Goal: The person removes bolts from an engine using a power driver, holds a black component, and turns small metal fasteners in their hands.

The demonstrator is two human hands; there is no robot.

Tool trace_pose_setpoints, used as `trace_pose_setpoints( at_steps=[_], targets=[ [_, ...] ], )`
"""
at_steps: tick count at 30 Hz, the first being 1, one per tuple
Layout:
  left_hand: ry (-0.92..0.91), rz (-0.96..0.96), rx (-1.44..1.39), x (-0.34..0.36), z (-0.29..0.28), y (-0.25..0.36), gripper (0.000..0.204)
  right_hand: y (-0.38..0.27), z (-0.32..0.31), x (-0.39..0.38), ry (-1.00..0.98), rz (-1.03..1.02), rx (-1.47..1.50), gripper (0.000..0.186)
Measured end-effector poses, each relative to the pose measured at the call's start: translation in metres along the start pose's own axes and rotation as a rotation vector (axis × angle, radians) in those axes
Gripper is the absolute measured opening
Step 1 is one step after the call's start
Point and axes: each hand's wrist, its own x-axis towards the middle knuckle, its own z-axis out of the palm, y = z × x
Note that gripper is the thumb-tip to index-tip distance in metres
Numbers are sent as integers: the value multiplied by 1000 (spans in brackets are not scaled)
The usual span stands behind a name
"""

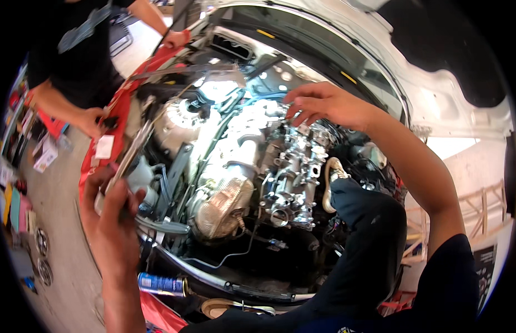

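My left hand (116,216) is closed around a long silver metal bar (137,145) that slants up and away over the left fender; its exact kind is not clear. My right hand (327,105) hovers above the far end of the exposed cylinder head (294,172), fingers bent and apart, with nothing visible in them. Bright metal parts with shafts and round bores make up that cylinder head. Left of it sits a crinkled heat shield (227,205) on the engine. A white reservoir (141,180) lies just past my left fingers.
A co-worker's hand (94,122) pinches a small black item beside the red fender cover (119,133); their other hand (176,39) rests farther back. A blue can (162,284) lies at the front edge. My bent leg (366,227) and shoe (333,183) are in the engine bay.
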Motion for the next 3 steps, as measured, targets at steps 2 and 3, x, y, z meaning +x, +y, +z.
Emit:
trace_pose_setpoints(
  at_steps=[2, 3],
  targets=[
    [-210, 171, 181, 31, 50, -15, 34, 10, -5, -5, -44, -59, -97, 40],
    [-236, 164, 191, 36, 68, -18, 34, 17, -11, -9, -70, -100, -151, 42]
  ],
)
